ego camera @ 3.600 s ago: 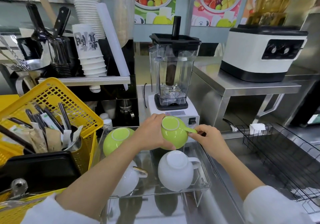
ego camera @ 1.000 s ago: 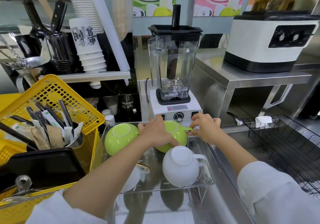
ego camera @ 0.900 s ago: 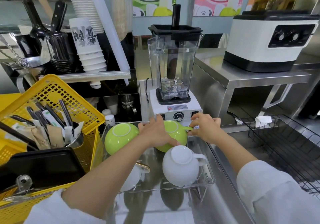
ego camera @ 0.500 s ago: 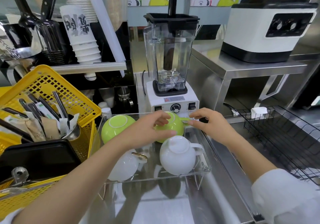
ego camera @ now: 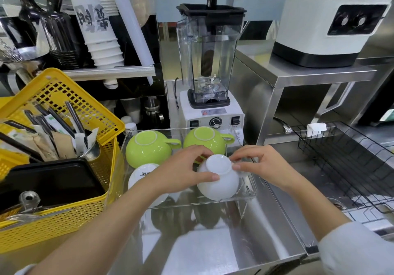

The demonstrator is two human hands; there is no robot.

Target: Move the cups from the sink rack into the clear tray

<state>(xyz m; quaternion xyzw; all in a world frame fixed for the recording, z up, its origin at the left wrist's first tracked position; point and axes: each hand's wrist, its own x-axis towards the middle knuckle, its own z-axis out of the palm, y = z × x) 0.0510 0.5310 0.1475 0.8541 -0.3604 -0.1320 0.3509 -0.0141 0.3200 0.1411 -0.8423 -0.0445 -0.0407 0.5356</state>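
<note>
The clear tray (ego camera: 249, 191) stands on the steel counter with several cups upside down in it. Two green cups (ego camera: 147, 149) (ego camera: 204, 139) sit in its back row. A white cup (ego camera: 139, 174) lies front left, partly hidden by my left forearm. Another white cup (ego camera: 219, 181) sits front right. My left hand (ego camera: 183, 170) grips its left side and my right hand (ego camera: 260, 166) holds its handle side. The black wire sink rack (ego camera: 349, 159) at the right shows no cups.
A yellow basket (ego camera: 64, 217) with utensils and a black tray stands at the left. A blender (ego camera: 210, 78) is right behind the clear tray. A white machine (ego camera: 326, 27) sits on a steel shelf at the back right. Paper cups (ego camera: 98, 34) are stacked back left.
Both hands let go of the green cup, now resting in the tray's back right, and moved forward onto the front-right white cup.
</note>
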